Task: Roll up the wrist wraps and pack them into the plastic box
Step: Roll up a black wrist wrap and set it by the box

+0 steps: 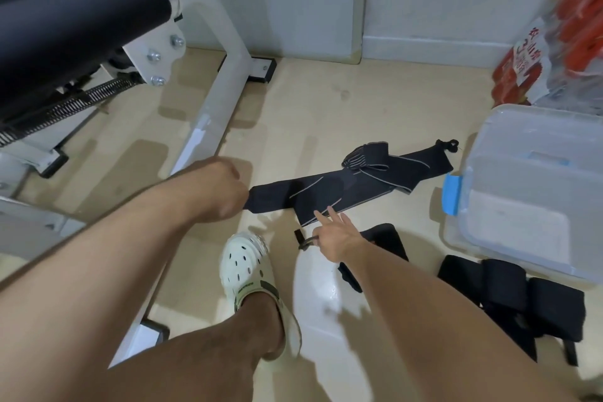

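Left hand (225, 188) fisted on wrist wrap (329, 196) end — right hand (332, 238) splayed.

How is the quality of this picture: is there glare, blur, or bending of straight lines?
In the head view, a bright glare patch lies on the floor beside the white shoe; the left hand, which grips the end of the wrist wrap, looks slightly motion-blurred; the wide lens bends the wall edge and the plastic box; both arms cast soft shadows on the floor.

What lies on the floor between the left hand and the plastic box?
In the head view, unrolled black wrist wraps stretch from the left hand toward the plastic box.
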Available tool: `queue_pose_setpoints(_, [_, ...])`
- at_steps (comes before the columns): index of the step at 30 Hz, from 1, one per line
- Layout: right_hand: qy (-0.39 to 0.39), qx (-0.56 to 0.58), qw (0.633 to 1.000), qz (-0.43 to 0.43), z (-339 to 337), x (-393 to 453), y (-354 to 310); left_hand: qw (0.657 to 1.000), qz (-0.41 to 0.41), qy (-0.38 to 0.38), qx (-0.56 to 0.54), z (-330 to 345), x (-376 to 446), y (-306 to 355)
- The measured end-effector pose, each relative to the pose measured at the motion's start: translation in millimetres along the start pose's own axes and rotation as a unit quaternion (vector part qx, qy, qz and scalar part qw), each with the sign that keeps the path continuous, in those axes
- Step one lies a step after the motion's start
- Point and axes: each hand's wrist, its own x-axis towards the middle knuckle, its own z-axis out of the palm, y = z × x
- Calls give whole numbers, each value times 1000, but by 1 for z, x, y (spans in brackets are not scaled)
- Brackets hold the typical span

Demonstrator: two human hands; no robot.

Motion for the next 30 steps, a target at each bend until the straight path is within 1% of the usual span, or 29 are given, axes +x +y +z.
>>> queue_pose_setpoints(2, [-19,-5,1000,14,0,2,-3,1000,1,2,0,-1,0,-2])
queue_pose_setpoints(3, [-14,-25,999,19,-2,2,-5,1000,5,4,1,-2,0,-3])
queue_pose_setpoints(5, [14,-61,998,25,-5,-3,-11,1000,12,6,7,-5,-1,0])
queue_pose_setpoints(7, [46,-56,997,26,2,-13,-17,1000,19,9,18,-6,1,4])
queue_pose_setpoints(10, [80,-47,996,7,26,-37,-13,999,31,22,22,-8,2,10])
queue_pose_setpoints(12, [101,-43,994,-29,39,-53,-9,999,42,25,24,-7,4,11])
queue_pose_setpoints(14, [94,-34,993,-54,44,-63,-6,999,45,20,21,-6,4,13])
queue_pose_setpoints(15, [84,-18,995,-49,42,-67,-6,999,45,18,17,-5,4,15])
queue_pose_setpoints(18, [46,71,996,3,23,-71,-3,998,57,20,7,-4,1,21])
queue_pose_setpoints(19, [52,116,992,21,14,-73,-1,998,61,19,8,-3,1,24])
queue_pose_setpoints(20, [78,161,983,40,5,-73,1,998,66,15,7,-2,0,26])
queue_pose_setpoints(22, [174,231,952,96,-14,-71,11,997,78,7,-3,1,0,32])
queue_pose_setpoints(23, [227,227,938,135,-22,-68,21,996,84,4,-7,2,0,34])
queue_pose_setpoints(24, [266,198,927,175,-29,-64,33,996,88,3,-10,3,1,36])
queue_pose_setpoints(25, [286,168,919,212,-35,-59,47,996,90,4,-10,5,1,37])
queue_pose_setpoints(26, [284,148,916,240,-38,-55,61,996,91,4,-9,6,2,38])
queue_pose_setpoints(27, [261,135,919,261,-40,-51,75,996,92,4,-6,7,3,38])
queue_pose_setpoints(30, [163,119,939,279,-44,-38,109,995,96,1,-2,10,5,38])
